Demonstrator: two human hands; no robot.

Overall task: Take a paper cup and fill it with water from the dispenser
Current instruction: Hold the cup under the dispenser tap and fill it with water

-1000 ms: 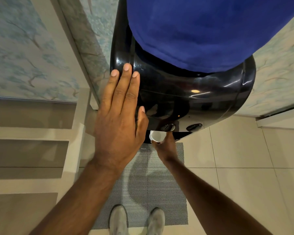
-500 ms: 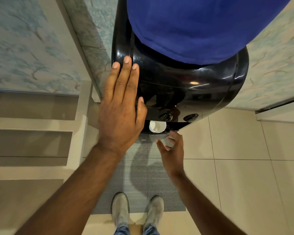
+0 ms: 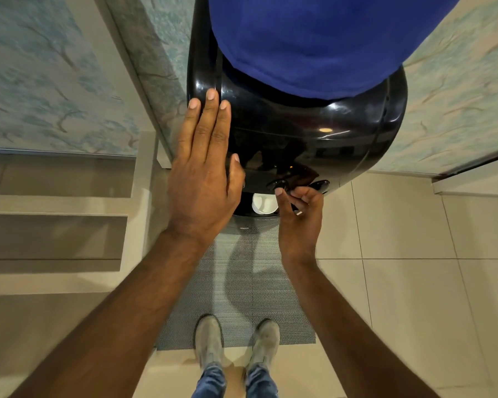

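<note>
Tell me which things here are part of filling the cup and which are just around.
Part of the job: paper cup standing in the dispenser's recess; black dispenser; tap; right hand at the tap; left hand flat on the dispenser.

Just around: grey floor mat; steps; shoes.

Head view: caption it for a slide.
Left hand flat on dispenser; right hand at tap above paper cup.

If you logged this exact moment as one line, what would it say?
stage: about to dispense | cup: standing under taps, unheld | left hand: flat on dispenser | right hand: at tap, empty
</note>
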